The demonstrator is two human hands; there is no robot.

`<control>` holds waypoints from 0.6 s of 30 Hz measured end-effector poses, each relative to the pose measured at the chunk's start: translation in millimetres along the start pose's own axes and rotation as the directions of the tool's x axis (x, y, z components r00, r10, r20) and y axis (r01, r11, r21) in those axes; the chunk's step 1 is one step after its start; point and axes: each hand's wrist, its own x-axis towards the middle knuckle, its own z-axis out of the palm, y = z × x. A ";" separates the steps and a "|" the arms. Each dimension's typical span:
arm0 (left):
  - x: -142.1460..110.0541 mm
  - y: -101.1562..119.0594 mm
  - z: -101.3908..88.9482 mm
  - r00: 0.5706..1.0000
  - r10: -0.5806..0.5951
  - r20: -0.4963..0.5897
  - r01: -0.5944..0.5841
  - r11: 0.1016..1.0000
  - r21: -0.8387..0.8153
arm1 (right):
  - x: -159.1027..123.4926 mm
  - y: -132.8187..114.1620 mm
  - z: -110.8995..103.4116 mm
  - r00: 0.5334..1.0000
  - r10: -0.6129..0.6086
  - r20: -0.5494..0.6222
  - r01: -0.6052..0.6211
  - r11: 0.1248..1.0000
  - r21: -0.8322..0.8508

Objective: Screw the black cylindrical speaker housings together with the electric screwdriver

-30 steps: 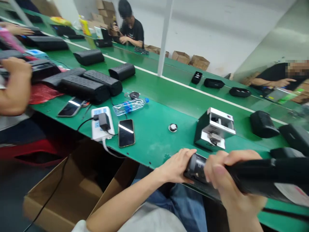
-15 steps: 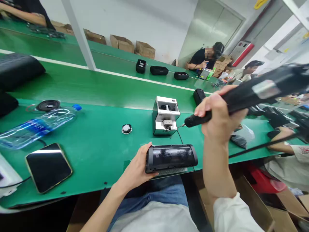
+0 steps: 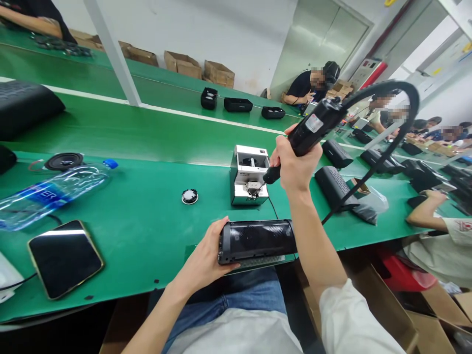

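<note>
My left hand point(image 3: 204, 250) is closed around the left end of a black speaker housing point(image 3: 258, 239), which lies near the table's front edge. In my right hand point(image 3: 297, 164) is a black electric screwdriver point(image 3: 311, 130), gripped by its body with the cable looping off to the right. Its bit reaches the front of a white and black screw feeder point(image 3: 250, 174); whether a screw sits on the tip is too small to tell. Left of the feeder lies a small round part point(image 3: 190, 196) with a white and black face. My right forearm hides the housing's right end.
On the left are a plastic bottle point(image 3: 62, 189), a phone point(image 3: 66, 259) and a round speaker driver point(image 3: 64, 161). Black housings point(image 3: 334, 187) and a plastic bag point(image 3: 374, 199) stand at the right. A co-worker's arm point(image 3: 426, 211) reaches in there; others work farther back.
My right hand has swung the screwdriver left, bringing its bit to the feeder's front. My left hand keeps its hold on the speaker housing. The view has shifted slightly.
</note>
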 end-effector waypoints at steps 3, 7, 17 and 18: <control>0.1 -0.7 0.6 1.000 0.016 -0.001 -0.016 1.000 -0.003 | -0.2 -13.4 -1.0 0.998 -0.067 0.021 0.066 0.997 0.034; -0.5 -1.0 0.4 1.000 0.013 -0.008 -0.013 1.000 -0.004 | 0.9 -16.2 2.5 0.990 -0.140 0.012 0.139 0.990 0.028; 0.6 1.4 -2.0 1.000 0.022 -0.005 -0.022 1.000 -0.003 | 3.8 -2.9 0.5 1.000 0.010 -0.018 -0.010 1.000 -0.009; 0.8 0.8 -1.5 1.000 0.029 -0.010 -0.029 1.000 -0.002 | 2.1 -7.6 -0.8 0.999 0.035 -0.014 -0.035 0.999 -0.007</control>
